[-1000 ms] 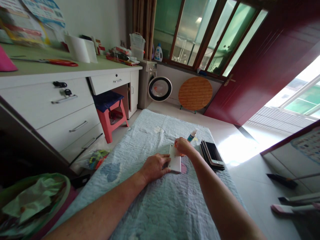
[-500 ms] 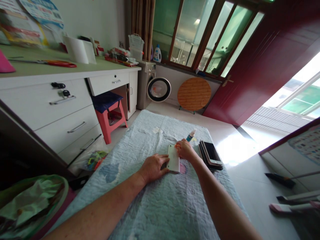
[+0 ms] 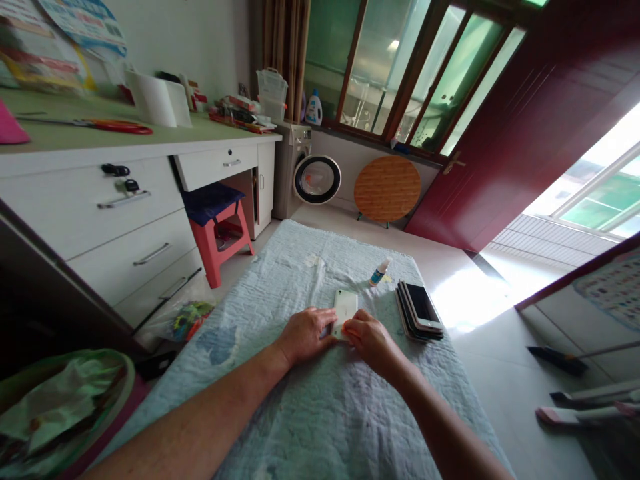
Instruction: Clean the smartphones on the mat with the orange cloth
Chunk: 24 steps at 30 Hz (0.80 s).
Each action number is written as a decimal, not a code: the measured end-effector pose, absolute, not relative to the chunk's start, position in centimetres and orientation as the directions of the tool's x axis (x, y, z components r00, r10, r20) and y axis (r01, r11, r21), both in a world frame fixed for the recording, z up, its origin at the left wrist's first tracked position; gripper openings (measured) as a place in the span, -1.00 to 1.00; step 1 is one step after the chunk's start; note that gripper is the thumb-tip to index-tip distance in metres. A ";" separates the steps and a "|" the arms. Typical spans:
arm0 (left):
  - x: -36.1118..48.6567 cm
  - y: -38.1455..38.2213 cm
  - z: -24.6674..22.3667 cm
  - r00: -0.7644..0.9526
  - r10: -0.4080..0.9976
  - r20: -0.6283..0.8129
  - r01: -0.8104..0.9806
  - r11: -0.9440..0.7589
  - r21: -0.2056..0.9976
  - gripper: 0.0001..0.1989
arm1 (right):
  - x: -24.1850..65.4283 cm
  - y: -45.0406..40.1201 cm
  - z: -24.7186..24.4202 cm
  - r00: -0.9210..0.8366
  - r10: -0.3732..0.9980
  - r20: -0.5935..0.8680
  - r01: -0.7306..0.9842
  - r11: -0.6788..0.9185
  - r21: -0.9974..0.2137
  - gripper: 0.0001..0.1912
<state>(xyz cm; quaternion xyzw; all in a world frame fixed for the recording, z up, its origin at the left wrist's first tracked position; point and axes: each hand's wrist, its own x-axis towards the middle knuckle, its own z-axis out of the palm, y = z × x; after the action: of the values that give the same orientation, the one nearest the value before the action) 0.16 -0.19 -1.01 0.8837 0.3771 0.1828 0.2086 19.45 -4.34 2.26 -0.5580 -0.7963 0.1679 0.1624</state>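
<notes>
A white phone [image 3: 347, 304] lies flat on the light blue quilted cloth [image 3: 280, 280]. My left hand [image 3: 307, 335] rests at its left edge, with the fingers bent around that side and holding it. Over the lower right part of the phone, my right hand [image 3: 367, 340] pinches a small orange thing [image 3: 346, 327], which touches the phone's surface. Beyond the phone stands a small bottle [image 3: 379, 273] with a white top and a blue label. A stack of phones [image 3: 421, 308] lies to the right.
A white desk [image 3: 220, 137] with drawers runs along the left. Near it are a red stool [image 3: 226, 243] with a dark seat and a lined waste bin [image 3: 131, 383]. At the right, a broom [image 3: 557, 360] is near the floor.
My right hand has slid down along the phone toward me with the orange thing, uncovering the bottle and the phone's upper right part. My left hand has hardly moved.
</notes>
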 end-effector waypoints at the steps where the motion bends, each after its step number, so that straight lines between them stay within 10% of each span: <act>1: 0.2 -0.2 -1.0 0.652 0.741 0.159 0.593 -0.629 0.502 -0.56 | 19.3 -4.8 2.3 -0.331 0.942 0.061 0.825 0.320 -0.467 -0.78; 24: 0.0 -0.1 -1.3 0.625 0.758 0.186 0.530 -0.587 0.613 -0.49 | 18.4 3.9 1.3 -0.225 0.970 0.094 0.923 0.243 -0.299 -0.77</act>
<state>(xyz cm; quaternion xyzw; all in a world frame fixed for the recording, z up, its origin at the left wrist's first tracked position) 0.04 -0.13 -1.30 0.8631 0.3730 0.2200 0.2598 18.38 3.87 1.31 -0.6086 -0.7774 0.0900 0.1308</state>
